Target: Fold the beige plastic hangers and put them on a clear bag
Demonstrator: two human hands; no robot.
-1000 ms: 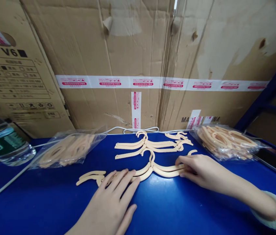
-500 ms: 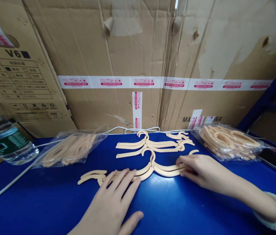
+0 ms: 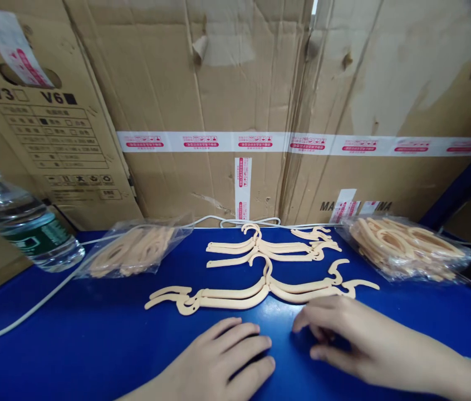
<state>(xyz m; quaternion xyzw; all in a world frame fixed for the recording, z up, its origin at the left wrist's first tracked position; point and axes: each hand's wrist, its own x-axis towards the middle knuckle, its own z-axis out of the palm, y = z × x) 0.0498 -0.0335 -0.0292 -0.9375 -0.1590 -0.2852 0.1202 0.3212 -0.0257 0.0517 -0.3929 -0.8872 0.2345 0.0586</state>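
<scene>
Several thin beige plastic hangers lie on a blue table [image 3: 72, 345]. A near pile of hangers [image 3: 256, 294] lies spread just beyond my fingertips, and a far pile of hangers [image 3: 275, 248] sits behind it. My left hand [image 3: 222, 362] rests flat on the table, fingers stretched out, holding nothing. My right hand [image 3: 344, 340] lies beside it with fingers loosely curled and apart, also holding nothing. Neither hand touches the hangers.
A clear bag of hangers [image 3: 135, 250] lies at the left, another bag of hangers [image 3: 406, 245] at the right. A water bottle [image 3: 22, 223] stands at the far left. A white cable [image 3: 30, 306] runs across the table. Cardboard boxes [image 3: 235, 100] wall the back.
Both hands have let go of the near pile of hangers and drawn back toward me. The hangers now lie uncovered. The view has shifted a little.
</scene>
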